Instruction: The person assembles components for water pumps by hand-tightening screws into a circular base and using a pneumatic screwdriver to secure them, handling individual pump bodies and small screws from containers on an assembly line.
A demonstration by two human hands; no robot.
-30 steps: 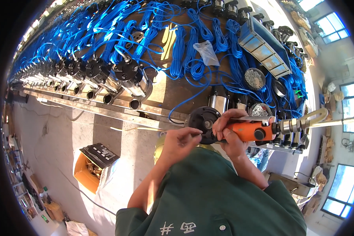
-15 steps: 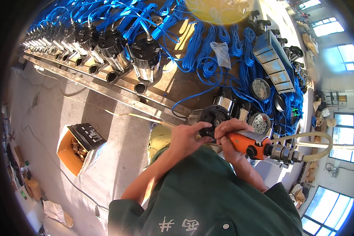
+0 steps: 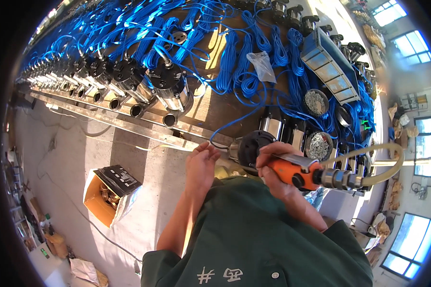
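Head view: we looked down on our two bare hands at the near edge of a long workbench (image 3: 225,112) strewn with blue cables (image 3: 234,71).
Right hand (image 3: 275,167): we had it clenched around the orange pneumatic screwdriver (image 3: 299,173), its hose (image 3: 385,165) looping off to the right.
Left hand (image 3: 202,162): our fingers were curled loosely beside the pump, pinching something too small to make out (whether they gripped anything we cannot tell).
Black pump end cap (image 3: 254,147): it sat between our hands, touching the right one, just right of the left fingertips, at the bench edge.
Other pumps (image 3: 170,88): a row ran away to the upper left.
Cardboard box (image 3: 111,193): open on the floor, well left of us.
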